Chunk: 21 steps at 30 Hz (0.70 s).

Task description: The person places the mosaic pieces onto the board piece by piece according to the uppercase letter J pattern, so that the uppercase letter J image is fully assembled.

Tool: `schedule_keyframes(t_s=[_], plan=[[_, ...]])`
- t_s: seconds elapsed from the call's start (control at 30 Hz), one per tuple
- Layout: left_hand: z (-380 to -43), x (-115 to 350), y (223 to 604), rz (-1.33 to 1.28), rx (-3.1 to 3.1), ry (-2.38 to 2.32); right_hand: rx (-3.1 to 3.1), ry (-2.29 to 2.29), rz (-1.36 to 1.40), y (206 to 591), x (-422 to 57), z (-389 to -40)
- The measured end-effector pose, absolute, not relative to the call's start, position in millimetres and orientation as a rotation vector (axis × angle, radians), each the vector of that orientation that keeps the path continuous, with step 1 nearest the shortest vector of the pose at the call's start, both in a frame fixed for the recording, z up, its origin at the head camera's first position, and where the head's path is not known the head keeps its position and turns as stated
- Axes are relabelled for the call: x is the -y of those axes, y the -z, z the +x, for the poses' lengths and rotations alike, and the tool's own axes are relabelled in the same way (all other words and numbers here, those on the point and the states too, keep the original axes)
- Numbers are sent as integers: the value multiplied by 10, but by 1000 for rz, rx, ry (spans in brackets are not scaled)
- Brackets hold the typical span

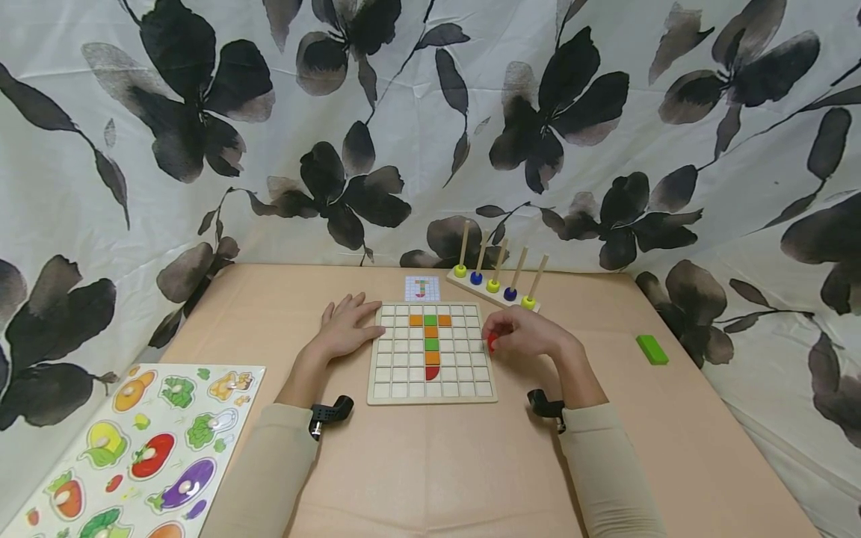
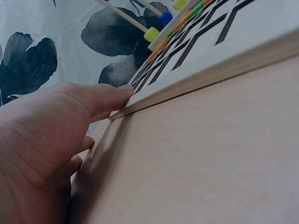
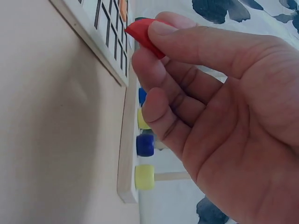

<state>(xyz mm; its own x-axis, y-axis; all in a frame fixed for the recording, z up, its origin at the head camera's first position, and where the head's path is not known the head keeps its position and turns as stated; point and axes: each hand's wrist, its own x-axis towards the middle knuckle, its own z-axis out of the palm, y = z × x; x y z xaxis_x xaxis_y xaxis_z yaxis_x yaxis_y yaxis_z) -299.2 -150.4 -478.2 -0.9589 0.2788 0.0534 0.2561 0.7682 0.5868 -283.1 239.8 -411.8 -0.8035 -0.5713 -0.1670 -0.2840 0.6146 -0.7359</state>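
Note:
In the head view a grid board (image 1: 399, 397) of white squares lies on the table. Orange and green square tiles (image 1: 431, 344) form a T on it, with a red curved-edge tile (image 1: 432, 372) at the stem's foot. My left hand (image 1: 346, 326) is spread at the board's left edge, its thumb (image 2: 114, 97) resting on the rim in the left wrist view. Beside the right edge, my right hand (image 1: 528, 331) pinches a red tile (image 3: 144, 35) with a curved edge between thumb and index finger. The right wrist view shows it held above the table.
Behind the board lies a small pattern card (image 1: 421, 288). A peg stand (image 1: 494, 293) with yellow and blue beads is at the back edge. A green block (image 1: 651, 350) lies far right, and a vegetable picture board (image 1: 235, 377) covers the left front.

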Motion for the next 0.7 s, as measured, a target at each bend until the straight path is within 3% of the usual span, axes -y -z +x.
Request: schedule_keyframes(t_s=[0.7], plan=[[-2991,1510,4785,441,-2913,-958,-2447,971,-776,4055,-2122,-2755]])
